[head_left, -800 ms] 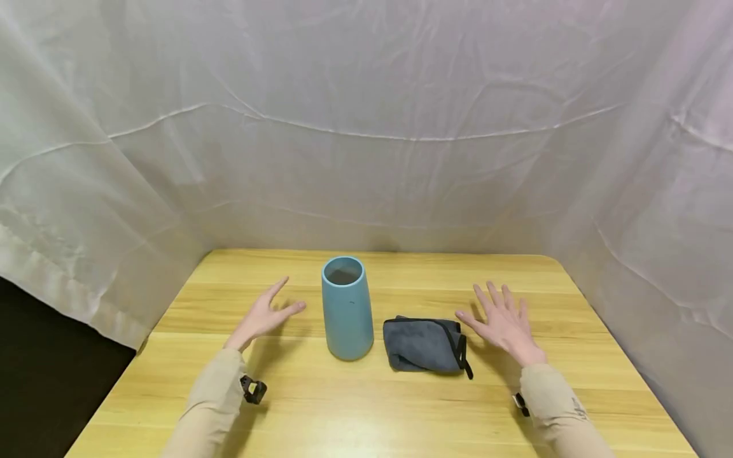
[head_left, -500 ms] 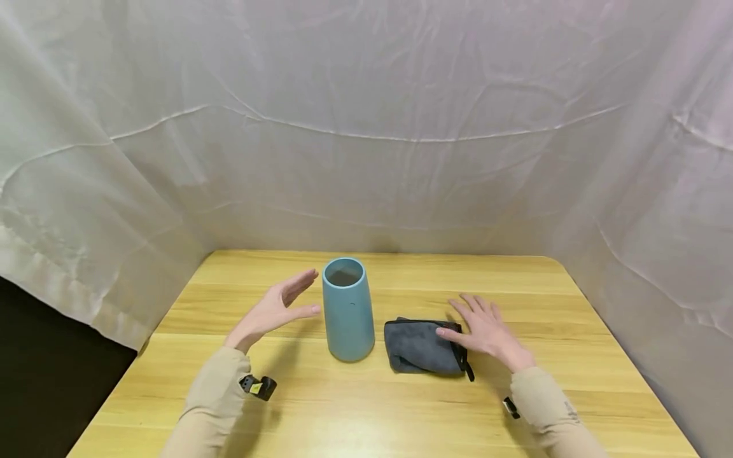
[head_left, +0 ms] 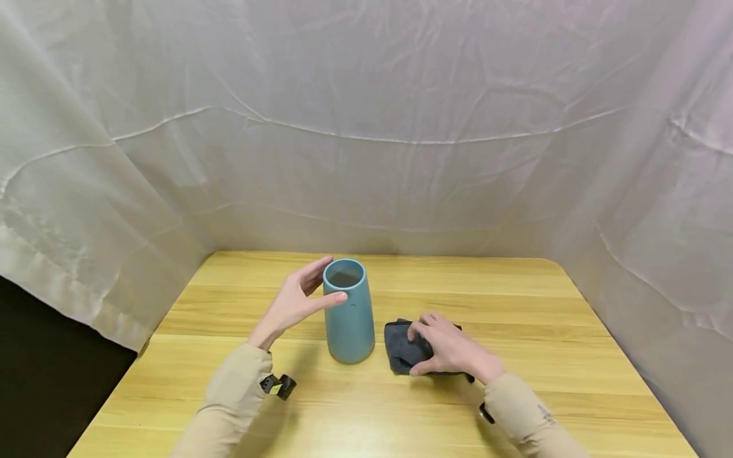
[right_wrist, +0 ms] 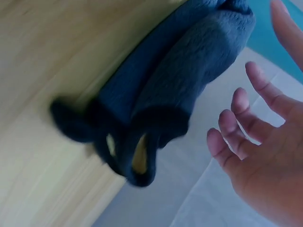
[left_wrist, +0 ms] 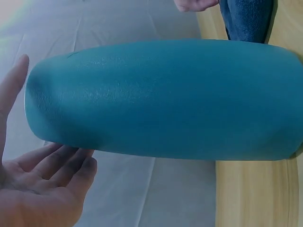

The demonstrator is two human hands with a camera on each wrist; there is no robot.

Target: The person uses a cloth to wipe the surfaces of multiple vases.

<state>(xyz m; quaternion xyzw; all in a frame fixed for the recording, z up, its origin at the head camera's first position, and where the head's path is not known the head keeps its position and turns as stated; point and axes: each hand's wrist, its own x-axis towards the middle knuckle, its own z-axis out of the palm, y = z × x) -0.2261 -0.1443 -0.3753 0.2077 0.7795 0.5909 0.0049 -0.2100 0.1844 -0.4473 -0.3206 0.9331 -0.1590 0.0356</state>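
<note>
Here the left hand [head_left: 294, 302] stands fingers wide around the upper end of the tall, tapered, matte-blue vase [head_left: 349, 327], upright on the yellow wooden table [head_left: 321, 413]; the right hand [head_left: 449, 346] arches loosely parted fingers over the folded, black-edged grey fabric cloth [head_left: 401, 343] just beside it. Best close gently, gathering every layer.
</note>
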